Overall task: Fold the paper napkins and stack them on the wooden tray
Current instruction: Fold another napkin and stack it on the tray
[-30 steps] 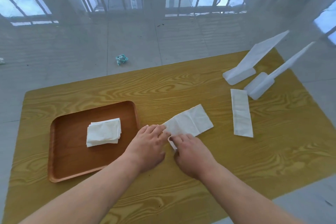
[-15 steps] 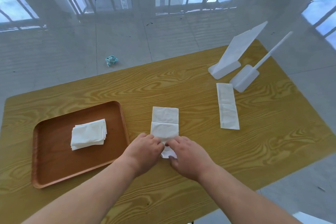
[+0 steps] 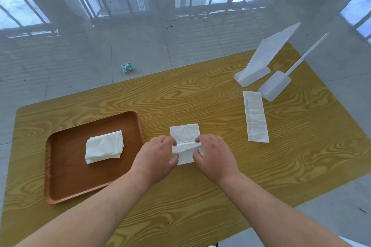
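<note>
A white paper napkin (image 3: 185, 133) lies on the wooden table just right of the tray. My left hand (image 3: 158, 155) and my right hand (image 3: 212, 156) each pinch its near end, which is lifted and curled over toward the far end. The brown wooden tray (image 3: 66, 182) sits at the left and holds a small stack of folded napkins (image 3: 104, 146). Another napkin (image 3: 255, 116), folded into a long strip, lies flat on the table to the right.
Two white plastic stands (image 3: 261, 62) (image 3: 277, 84) rise at the table's far right corner, close to the strip napkin. A crumpled teal wrapper (image 3: 127, 67) lies on the tiled floor beyond the table's far edge. Window bars stand behind a sheer curtain.
The napkin was turned from slanting to lengthwise in front of me. Both hands have since lifted its near end and are rolling it over toward the far end.
</note>
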`<action>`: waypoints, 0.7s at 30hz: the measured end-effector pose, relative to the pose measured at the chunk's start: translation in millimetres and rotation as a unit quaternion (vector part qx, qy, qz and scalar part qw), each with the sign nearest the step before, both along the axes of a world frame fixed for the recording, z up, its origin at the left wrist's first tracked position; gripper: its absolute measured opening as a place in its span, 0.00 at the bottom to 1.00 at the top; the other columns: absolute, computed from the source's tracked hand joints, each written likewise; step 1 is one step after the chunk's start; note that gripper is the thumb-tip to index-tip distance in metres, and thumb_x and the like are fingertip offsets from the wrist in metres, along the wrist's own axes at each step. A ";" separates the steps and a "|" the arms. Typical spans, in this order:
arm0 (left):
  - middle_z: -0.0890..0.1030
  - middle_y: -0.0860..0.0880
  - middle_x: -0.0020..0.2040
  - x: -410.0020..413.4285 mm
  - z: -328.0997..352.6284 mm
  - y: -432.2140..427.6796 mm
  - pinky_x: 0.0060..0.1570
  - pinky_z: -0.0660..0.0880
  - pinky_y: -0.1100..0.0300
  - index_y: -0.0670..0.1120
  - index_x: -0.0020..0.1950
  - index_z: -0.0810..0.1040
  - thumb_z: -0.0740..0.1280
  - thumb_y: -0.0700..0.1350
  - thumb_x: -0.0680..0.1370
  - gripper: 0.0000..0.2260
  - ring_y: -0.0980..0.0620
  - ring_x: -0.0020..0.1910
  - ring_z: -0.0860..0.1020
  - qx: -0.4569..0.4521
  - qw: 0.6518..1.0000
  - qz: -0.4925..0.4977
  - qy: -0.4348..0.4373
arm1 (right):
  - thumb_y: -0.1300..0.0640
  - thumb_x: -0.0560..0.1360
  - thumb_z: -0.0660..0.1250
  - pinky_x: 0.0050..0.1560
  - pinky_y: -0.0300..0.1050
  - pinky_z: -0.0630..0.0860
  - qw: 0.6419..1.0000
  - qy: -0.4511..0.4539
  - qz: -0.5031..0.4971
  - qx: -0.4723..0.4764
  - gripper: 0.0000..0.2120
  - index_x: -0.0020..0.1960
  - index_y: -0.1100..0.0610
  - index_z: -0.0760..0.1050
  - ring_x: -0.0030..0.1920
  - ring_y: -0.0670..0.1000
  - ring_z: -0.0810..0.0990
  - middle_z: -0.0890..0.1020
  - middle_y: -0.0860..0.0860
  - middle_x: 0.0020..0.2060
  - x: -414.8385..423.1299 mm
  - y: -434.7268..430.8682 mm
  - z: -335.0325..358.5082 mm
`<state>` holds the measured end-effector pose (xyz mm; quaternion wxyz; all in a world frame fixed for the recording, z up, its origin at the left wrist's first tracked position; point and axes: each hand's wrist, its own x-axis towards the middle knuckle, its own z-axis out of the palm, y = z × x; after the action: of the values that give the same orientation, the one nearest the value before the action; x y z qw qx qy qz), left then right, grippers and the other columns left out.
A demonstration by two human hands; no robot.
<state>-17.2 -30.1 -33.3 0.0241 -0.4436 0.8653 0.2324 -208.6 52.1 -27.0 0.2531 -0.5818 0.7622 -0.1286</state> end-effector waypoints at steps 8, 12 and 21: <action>0.78 0.50 0.57 -3.6 -4.1 11.2 0.54 0.74 0.51 0.50 0.62 0.77 0.62 0.60 0.79 0.19 0.47 0.55 0.75 -0.108 0.974 -0.193 -0.058 | 0.52 0.78 0.63 0.59 0.52 0.75 0.989 0.103 0.103 -0.005 0.11 0.58 0.50 0.78 0.54 0.52 0.74 0.78 0.48 0.52 -2.7 11.5 -9.3; 0.76 0.50 0.61 -7.1 -10.3 13.6 0.57 0.73 0.51 0.49 0.66 0.74 0.61 0.62 0.80 0.21 0.47 0.58 0.74 -0.108 0.969 -0.195 -0.109 | 0.52 0.79 0.63 0.62 0.50 0.73 0.981 0.112 0.154 0.037 0.13 0.63 0.50 0.76 0.59 0.53 0.73 0.77 0.49 0.56 -1.0 15.6 -17.4; 0.76 0.49 0.59 -8.4 -14.3 13.0 0.58 0.73 0.50 0.49 0.62 0.75 0.62 0.57 0.80 0.16 0.47 0.55 0.75 -0.092 0.967 -0.195 -0.137 | 0.47 0.81 0.61 0.58 0.48 0.73 0.980 0.066 0.186 0.037 0.11 0.55 0.52 0.76 0.53 0.51 0.73 0.78 0.48 0.51 6.2 9.2 -16.1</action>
<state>-25.6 -17.1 -47.6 0.1463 -0.2940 0.9412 0.0797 -202.4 61.3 -43.1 0.2425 -0.7112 0.6597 -0.0121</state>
